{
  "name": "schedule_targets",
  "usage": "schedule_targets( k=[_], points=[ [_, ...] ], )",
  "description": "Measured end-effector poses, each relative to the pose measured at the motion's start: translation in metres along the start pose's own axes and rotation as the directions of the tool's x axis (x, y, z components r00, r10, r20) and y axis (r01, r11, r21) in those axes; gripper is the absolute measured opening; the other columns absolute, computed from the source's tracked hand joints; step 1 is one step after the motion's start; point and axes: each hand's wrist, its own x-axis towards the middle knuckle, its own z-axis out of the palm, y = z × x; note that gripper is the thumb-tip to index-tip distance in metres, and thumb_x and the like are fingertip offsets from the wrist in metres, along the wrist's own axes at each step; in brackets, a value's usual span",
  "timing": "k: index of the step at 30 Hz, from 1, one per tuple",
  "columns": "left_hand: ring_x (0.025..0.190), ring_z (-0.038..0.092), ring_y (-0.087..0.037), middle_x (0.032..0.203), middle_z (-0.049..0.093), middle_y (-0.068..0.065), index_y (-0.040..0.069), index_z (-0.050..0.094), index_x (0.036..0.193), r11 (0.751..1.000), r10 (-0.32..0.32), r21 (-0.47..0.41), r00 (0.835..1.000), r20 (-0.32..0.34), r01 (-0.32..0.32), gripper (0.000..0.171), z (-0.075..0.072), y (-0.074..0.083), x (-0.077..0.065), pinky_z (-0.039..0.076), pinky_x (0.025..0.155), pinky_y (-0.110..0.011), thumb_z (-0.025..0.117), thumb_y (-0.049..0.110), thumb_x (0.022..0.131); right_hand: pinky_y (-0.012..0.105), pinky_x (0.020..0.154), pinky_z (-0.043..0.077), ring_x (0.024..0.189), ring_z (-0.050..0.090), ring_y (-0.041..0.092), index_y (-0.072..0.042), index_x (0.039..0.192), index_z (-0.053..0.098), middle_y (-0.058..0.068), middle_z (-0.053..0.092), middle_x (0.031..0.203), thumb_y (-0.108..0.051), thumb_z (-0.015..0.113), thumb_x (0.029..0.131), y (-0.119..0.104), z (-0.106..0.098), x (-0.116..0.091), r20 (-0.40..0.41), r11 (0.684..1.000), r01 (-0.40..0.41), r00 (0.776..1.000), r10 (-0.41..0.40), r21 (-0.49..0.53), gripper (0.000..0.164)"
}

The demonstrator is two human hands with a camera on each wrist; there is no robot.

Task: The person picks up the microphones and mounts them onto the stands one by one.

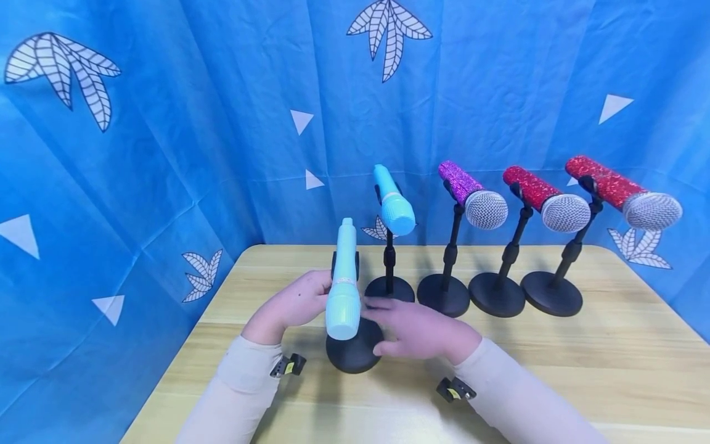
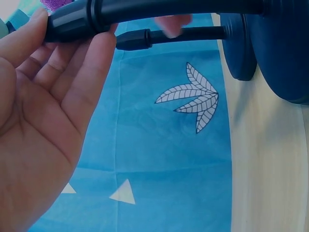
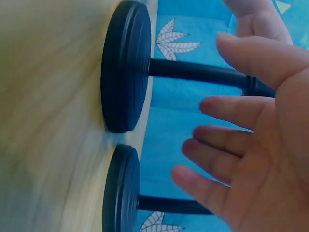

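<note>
A pale mint microphone (image 1: pixel 344 290) rests in the clip of a black desk stand (image 1: pixel 355 354), its head pointing toward me. From the left side, my left hand (image 1: pixel 294 305) grips the upright of this stand; in the left wrist view thumb and fingers pinch its thicker collar (image 2: pixel 72 21). My right hand (image 1: pixel 418 330) is on the other side, just above the round base. Its fingers (image 3: pixel 212 157) are spread and relaxed beside the pole (image 3: pixel 198 72), holding nothing. Right behind stands a brighter blue microphone (image 1: pixel 396 206) on a similar stand.
Further right along the back, a purple glitter microphone (image 1: pixel 460 182) and two red glitter ones (image 1: pixel 535 188) (image 1: pixel 601 179) stand on black stands in a row. They share a light wooden table (image 1: pixel 554 370). Blue leaf-patterned cloth (image 1: pixel 233 123) hangs behind and to the left.
</note>
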Motion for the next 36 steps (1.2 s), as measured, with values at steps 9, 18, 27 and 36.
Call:
schedule_targets(
  k=[9,18,27,36],
  points=[
    [0.102,0.064,-0.013,0.107,0.07,0.008,0.015,0.071,0.116,1.0,0.014,-0.022,0.997,0.074,-0.012,0.018,0.0,0.003,0.0,0.051,0.094,-0.039,0.064,0.023,0.101,0.037,0.106,0.044,0.138,0.047,0.025,-0.012,0.147,0.054,0.011,0.041,0.157,-0.051,0.07,0.092,-0.011,0.016,-0.001,0.195,0.996,0.021,0.981,-0.004,-0.088,0.07],
    [0.084,0.063,-0.011,0.091,0.07,0.01,0.017,0.074,0.103,0.999,0.029,0.046,0.999,0.016,-0.029,0.008,0.001,0.001,0.002,0.053,0.08,-0.032,0.067,0.018,0.099,0.035,0.101,0.048,0.133,0.052,0.023,-0.012,0.145,0.056,0.011,0.044,0.155,-0.043,0.073,0.092,-0.017,0.015,0.0,0.191,0.992,0.026,0.982,-0.001,-0.126,0.064],
    [0.076,0.06,-0.012,0.084,0.068,0.009,0.017,0.072,0.096,0.991,-0.07,0.103,0.993,-0.094,0.08,0.003,0.007,0.005,0.004,0.052,0.076,-0.036,0.069,0.017,0.097,0.035,0.101,0.048,0.133,0.052,0.02,-0.015,0.146,0.055,0.008,0.043,0.155,-0.041,0.072,0.093,-0.014,0.017,-0.001,0.178,0.994,0.01,0.984,0.01,-0.113,0.062],
    [0.103,0.064,-0.014,0.112,0.07,0.005,0.011,0.07,0.122,0.998,0.003,-0.056,0.999,0.052,0.0,0.024,-0.001,0.0,-0.001,0.051,0.093,-0.037,0.067,0.019,0.1,0.035,0.105,0.046,0.139,0.046,0.019,-0.015,0.147,0.055,0.006,0.042,0.156,-0.041,0.072,0.093,-0.012,0.016,-0.002,0.182,0.998,-0.005,0.983,0.017,-0.066,0.062]
  ],
)
